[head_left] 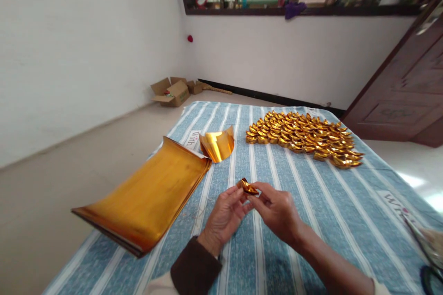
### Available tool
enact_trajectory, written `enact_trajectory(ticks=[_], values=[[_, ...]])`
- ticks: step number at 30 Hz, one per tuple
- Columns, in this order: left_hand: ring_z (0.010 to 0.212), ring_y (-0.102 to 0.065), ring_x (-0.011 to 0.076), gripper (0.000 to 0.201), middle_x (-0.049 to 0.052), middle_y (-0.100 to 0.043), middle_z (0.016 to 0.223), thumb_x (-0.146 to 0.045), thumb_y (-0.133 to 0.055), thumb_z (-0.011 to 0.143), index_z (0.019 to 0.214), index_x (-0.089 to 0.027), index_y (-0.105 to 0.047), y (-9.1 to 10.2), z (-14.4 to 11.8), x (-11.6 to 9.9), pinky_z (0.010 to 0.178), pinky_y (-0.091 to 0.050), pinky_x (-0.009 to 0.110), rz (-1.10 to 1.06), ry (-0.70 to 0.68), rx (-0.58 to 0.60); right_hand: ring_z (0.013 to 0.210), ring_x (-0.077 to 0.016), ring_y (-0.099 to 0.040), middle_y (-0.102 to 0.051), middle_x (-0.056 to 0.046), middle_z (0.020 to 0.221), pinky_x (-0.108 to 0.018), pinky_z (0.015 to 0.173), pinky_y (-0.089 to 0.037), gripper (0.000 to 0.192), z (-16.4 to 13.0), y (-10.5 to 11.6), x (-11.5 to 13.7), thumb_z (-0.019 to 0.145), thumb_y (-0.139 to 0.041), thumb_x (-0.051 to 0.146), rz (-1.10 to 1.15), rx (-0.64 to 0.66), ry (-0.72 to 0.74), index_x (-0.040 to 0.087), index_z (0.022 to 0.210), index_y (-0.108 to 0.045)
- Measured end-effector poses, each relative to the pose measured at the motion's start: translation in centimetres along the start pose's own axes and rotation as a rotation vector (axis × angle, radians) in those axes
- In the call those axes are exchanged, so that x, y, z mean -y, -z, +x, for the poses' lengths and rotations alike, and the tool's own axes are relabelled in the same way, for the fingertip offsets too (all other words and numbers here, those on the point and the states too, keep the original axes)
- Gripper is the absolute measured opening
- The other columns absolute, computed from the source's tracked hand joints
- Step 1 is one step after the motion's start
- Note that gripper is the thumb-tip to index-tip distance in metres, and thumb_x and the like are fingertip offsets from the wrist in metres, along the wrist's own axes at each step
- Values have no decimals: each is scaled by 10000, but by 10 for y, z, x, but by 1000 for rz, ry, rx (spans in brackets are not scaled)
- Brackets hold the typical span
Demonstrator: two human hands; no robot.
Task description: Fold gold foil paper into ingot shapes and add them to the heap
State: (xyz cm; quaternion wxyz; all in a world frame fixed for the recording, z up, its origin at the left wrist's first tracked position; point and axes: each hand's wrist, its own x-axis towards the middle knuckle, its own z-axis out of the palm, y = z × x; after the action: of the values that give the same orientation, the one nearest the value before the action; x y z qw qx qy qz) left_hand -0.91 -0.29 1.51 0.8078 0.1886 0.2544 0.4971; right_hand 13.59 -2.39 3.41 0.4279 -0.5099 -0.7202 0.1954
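Both hands are working one small folded gold paper piece [248, 187], held up just above the blue striped cloth [311, 221]. The left hand [224, 216] has its fingers curled in, pinching the piece's left end, and the right hand [277, 209] pinches the right end between thumb and fingertips. So neither hand is spread, both are closed on that little ingot shape.

Taking the piece as the landmark: up and to the right of it, well apart, there's a big heap of finished gold ingots [304, 138] on the cloth. To its left lies a stack of gold foil sheets [145, 198], hanging over the cloth's edge. Just beyond it sits a curled gold sheet [218, 145]. Far behind, cardboard boxes [173, 92] sit by the wall.
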Motion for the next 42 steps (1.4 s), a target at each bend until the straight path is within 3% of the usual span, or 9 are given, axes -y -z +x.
enact_trajectory(ticks=[8, 14, 23, 28, 36, 42], values=[[687, -657, 130, 80, 41, -712, 794, -147, -734, 782, 849, -112, -712, 2, 0, -1, 599, -518, 213, -130, 75, -107, 465, -94, -534, -588, 55, 554, -194, 520, -440, 248, -2, 2, -4, 908, -549, 268, 25, 27, 134, 191, 1108, -674], [701, -669, 127, 136, 34, -717, 811, -193, -736, 798, 908, -120, -703, 4, 0, 0, 613, -532, 209, -93, 83, -88, 470, -118, -560, -660, 6, 605, -236, 515, -477, 297, -4, -4, -6, 935, -517, 290, -26, -44, 214, 151, 1150, -668], [707, -668, 145, 139, 49, -712, 790, -189, -769, 746, 839, -107, -706, 5, -1, 1, 666, -535, 235, -64, 39, -44, 492, -115, -589, -659, 16, 618, -215, 522, -484, 267, -7, -6, -4, 912, -547, 237, 37, -9, 193, 190, 1142, -674], [718, -674, 147, 83, 46, -717, 786, -171, -740, 765, 807, -113, -698, 5, -3, 2, 716, -541, 251, -37, 25, -29, 558, -121, -647, -723, -3, 729, -215, 574, -533, 247, -8, -6, -1, 923, -535, 235, 68, -12, 200, 221, 1113, -692], [672, -650, 127, 171, 37, -706, 757, -206, -824, 693, 780, -108, -714, 0, -3, 0, 659, -530, 219, -57, 36, 43, 775, -175, -741, -768, -68, 971, -256, 715, -602, 296, -12, -10, 0, 940, -516, 224, 104, -44, 196, 193, 1192, -668], [674, -648, 135, 190, 41, -703, 764, -202, -830, 685, 806, -107, -721, -2, -4, -1, 648, -521, 227, -62, 42, 49, 831, -191, -745, -763, -77, 1007, -263, 740, -604, 300, -13, -11, -2, 933, -533, 199, 132, -31, 201, 186, 1202, -665]])
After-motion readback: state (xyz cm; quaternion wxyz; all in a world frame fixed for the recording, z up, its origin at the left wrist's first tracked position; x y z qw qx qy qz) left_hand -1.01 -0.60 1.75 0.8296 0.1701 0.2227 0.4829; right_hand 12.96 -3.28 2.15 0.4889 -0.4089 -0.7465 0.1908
